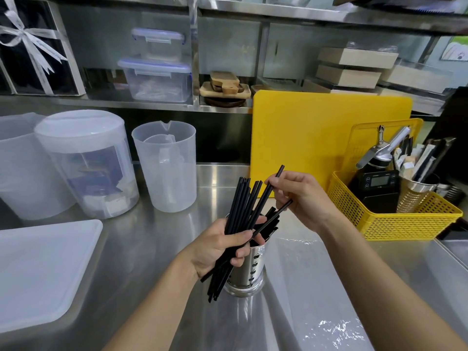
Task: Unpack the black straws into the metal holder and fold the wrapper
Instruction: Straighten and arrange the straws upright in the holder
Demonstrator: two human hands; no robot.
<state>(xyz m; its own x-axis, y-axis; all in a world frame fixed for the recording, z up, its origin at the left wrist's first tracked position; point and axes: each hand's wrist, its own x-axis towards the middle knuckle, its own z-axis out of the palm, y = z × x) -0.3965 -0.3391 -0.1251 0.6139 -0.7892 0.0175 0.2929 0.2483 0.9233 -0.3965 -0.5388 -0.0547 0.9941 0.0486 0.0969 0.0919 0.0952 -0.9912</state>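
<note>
Currently on the steel counter (141,231), item by item. Metal holder (249,269): upright, perforated, close in front, already part-filled with black straws (271,220) poking above the rim. Bundle (240,206) of the same straws: clenched in the left hand (220,247), fingers wrapped round the middle, tips fanned upward, lower ends hanging beside and in front of the holder rather than inside it. Right hand (304,198): above and right of the holder, fingertips pinching seemingly two loose straws, slanted down toward the rim. Wrapper (311,282): clear film, lying flat and unfolded on the counter right of the holder, partly under the right forearm. Nearby, not in use: plastic jug (164,173), lidded tub (86,163), white lid (38,269), yellow cutting board (316,138), yellow basket (405,224). Stage, by judgement: transfer under way, folding not begun. Risks: loose fan in the left hand, so a slackened grip likely to spill straws across the counter; slanted entry likely to catch a straw end on the rim or on straws already inside, bending it or flicking it out; holder liable to tip if knocked by the hanging lower ends; forearm liable to drag or crease the film, barely visible against the steel.
</note>
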